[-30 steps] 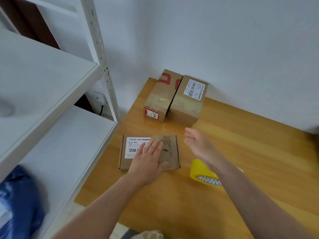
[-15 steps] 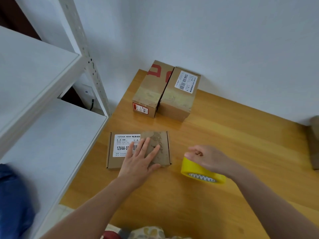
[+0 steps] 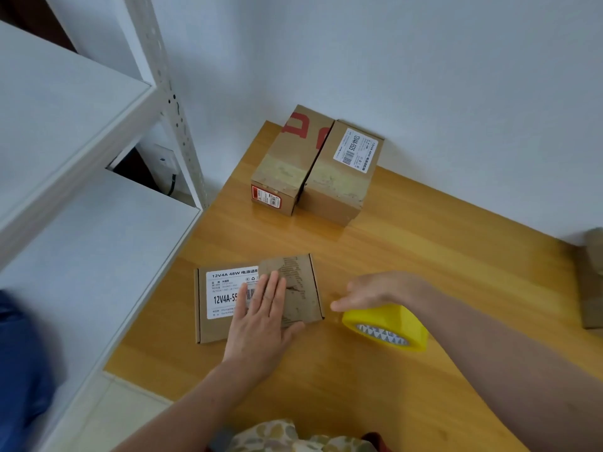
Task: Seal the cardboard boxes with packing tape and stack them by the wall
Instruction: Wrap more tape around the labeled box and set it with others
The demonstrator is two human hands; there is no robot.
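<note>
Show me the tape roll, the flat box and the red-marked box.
tape roll (image 3: 388,316), head view, yellow outer band
flat box (image 3: 225,295), head view, white label
red-marked box (image 3: 287,164), head view, top face

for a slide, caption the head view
Left hand flat on small box, right hand on yellow tape roll.

You're in a small stockroom or packing corner: white metal shelving (image 3: 156,93), wooden table (image 3: 424,256), labelled cardboard boxes (image 3: 313,168) against the wall (image 3: 424,76).
</note>
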